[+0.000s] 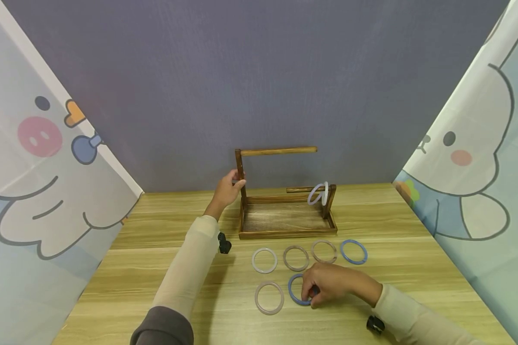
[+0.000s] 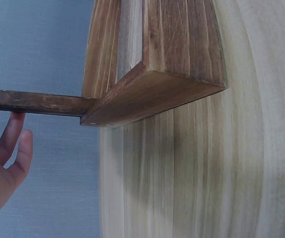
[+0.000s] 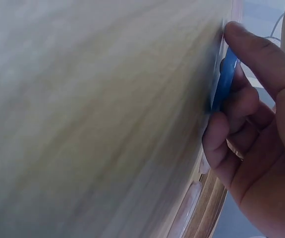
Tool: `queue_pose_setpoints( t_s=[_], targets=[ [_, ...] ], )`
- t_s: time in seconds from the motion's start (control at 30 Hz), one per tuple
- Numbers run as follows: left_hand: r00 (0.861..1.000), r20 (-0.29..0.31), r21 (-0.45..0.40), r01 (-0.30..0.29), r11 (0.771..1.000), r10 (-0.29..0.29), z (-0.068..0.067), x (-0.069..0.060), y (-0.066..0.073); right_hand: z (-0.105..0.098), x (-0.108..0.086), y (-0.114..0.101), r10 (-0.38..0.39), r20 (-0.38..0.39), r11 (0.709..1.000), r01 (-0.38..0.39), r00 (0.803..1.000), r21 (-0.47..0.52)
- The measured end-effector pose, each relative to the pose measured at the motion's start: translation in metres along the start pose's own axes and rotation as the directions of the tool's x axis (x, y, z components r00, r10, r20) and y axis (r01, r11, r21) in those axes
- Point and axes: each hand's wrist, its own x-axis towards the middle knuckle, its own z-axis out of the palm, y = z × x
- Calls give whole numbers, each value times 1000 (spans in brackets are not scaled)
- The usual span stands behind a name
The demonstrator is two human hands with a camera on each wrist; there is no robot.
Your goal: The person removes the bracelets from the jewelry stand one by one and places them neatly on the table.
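Note:
My left hand (image 1: 229, 189) holds the tall left post of a dark wooden bangle rack (image 1: 288, 235); in the left wrist view its fingers (image 2: 8, 136) lie against that post. Between thumb and fingers my right hand (image 1: 328, 281) pinches a blue bangle (image 1: 294, 293) lying near the front of the table, partly covered by the hand. The right wrist view shows this blue bangle (image 3: 224, 82) edge-on at the fingertips. On the rack's short lower bar hang a lavender bangle (image 1: 311, 195) and a white one (image 1: 326, 193).
Beside the held bangle lies a pinkish bangle (image 1: 269, 313). Behind them are a white bangle (image 1: 264, 271), a brown bangle (image 1: 296, 270), a tan bangle (image 1: 324, 261) and another blue bangle (image 1: 354, 261). A grey panel (image 1: 276, 86) stands behind the wooden table (image 1: 155, 268).

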Motion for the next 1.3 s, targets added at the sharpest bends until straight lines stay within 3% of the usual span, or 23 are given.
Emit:
queue_pose_setpoints(
  t_s=[0.17,0.47,0.7,0.87,0.97,1.1,1.3],
  targets=[
    [1000,5,2,5,1000,-5,0,-1,0,-1,0,-2,44,5,999,-43,999,-16],
    [1000,-2,-7,5,1000,-5,1,0,-1,0,2,-3,53,-3,999,-53,999,-11],
    [1000,-8,-14,-1,1000,1,1,0,-2,-3,0,-1,68,-1,996,-67,998,65],
    [1000,-6,-17,-5,1000,5,1,0,-1,-10,-2,2,86,-43,986,-78,995,149],
    [1000,-8,-23,-6,1000,6,1,0,-2,-15,-2,3,96,-96,986,-81,991,144],
    [1000,-10,-20,-3,1000,3,1,0,-2,-22,-1,7,128,-212,990,-112,969,85],
    [1000,-8,-17,-2,1000,2,1,1,-1,-33,0,13,254,-360,967,-236,898,95]
  ],
)
